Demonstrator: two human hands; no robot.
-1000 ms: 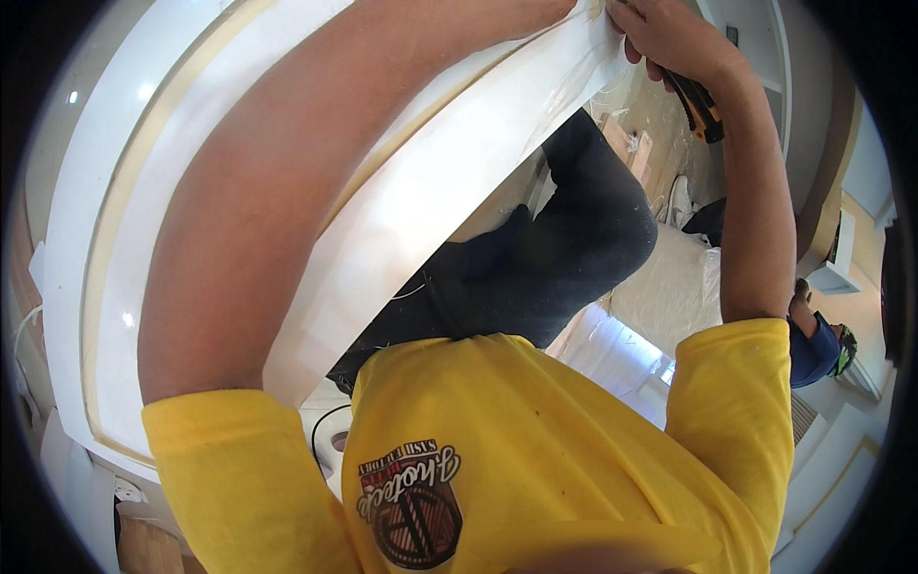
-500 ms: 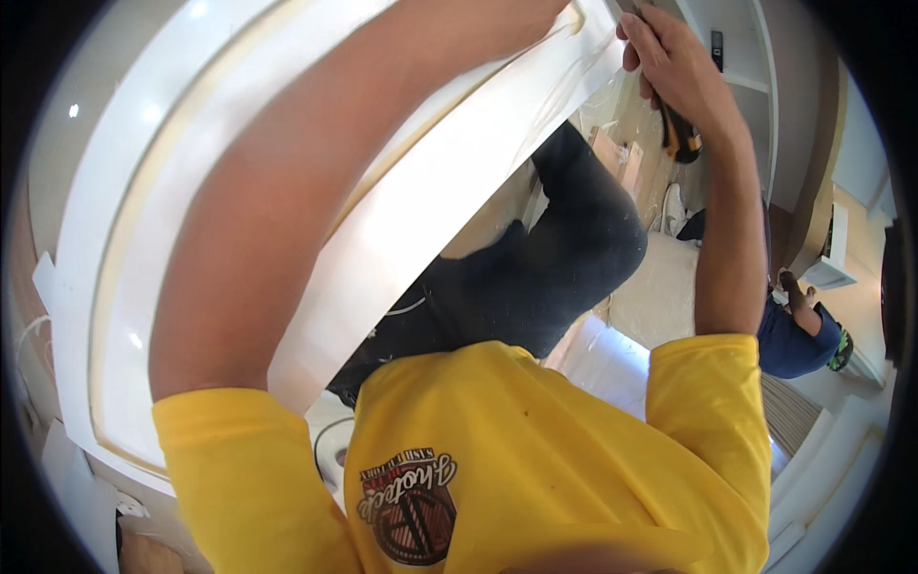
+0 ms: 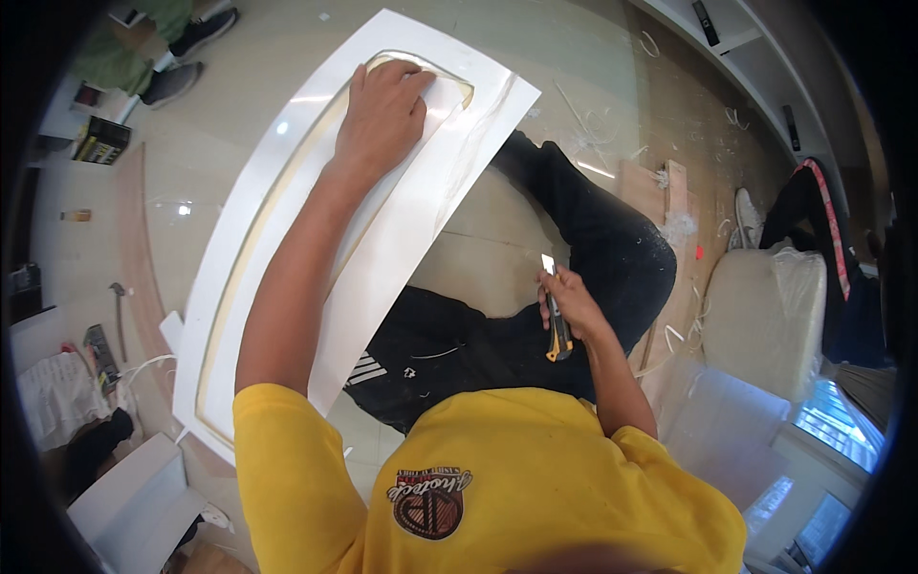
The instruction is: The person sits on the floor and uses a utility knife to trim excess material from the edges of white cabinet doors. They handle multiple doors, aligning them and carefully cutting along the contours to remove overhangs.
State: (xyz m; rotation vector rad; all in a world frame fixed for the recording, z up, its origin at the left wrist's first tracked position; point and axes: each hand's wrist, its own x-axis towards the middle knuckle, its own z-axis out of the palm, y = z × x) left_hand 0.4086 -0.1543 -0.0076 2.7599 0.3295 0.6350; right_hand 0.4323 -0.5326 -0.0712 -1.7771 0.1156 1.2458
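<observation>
A long white panel [image 3: 212, 277] lies slanted on my left, with a tan-edged oblong groove running round its middle. My left hand [image 3: 384, 110] rests on its far end, fingers apart and bent over the groove's edge; the fingertips are partly hidden. In my right hand [image 3: 576, 301] is a utility knife [image 3: 558, 337] with a black and yellow handle, its blade [image 3: 548, 263] out and pointing away from me. The knife is held over my lap, apart from the panel.
Wood pieces [image 3: 675, 196] and white strips lie on the floor at right, near a plastic-wrapped cushion [image 3: 765, 311] and a person in dark clothes [image 3: 851, 306]. Another person's shoes [image 3: 172, 84] stand at far left. A hammer [image 3: 118, 320] and a black box [image 3: 101, 142] lie at left.
My right hand, with the knife, has come back from the panel's far corner toward my lap. The view has shifted, showing more of the panel's far end and my left hand.
</observation>
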